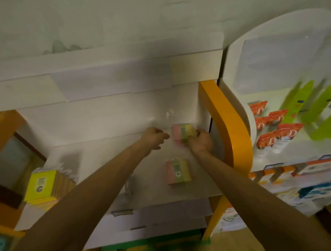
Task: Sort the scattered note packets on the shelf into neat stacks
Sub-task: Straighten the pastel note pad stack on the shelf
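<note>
We've got one striped note packet (182,133) up at the back right of the shelf (106,152), w/ our right hand (200,143) curled round its near right corner, so that grip is closed on it. The left hand (153,138) sits just beside the packet's left edge, fingers loosely curled, holding nothing as far as we can tell; the view's a bit blurred there. The relation that matters: a second striped packet (178,171) lies flat toward us from the held one, slightly left, well apart from it, long side running roughly front-to-back. So the right hand is the nearer one to both, and we judge the next move is either bringing the held packet toward that one or the reverse, to start a stack. The shelf is plain white, smooth, w/ open room between the two packets. At far left a yellow pack (40,184) sits on other stacked goods. An orange frame post (225,122) stands close on the right, so elbow room there is tight.
</note>
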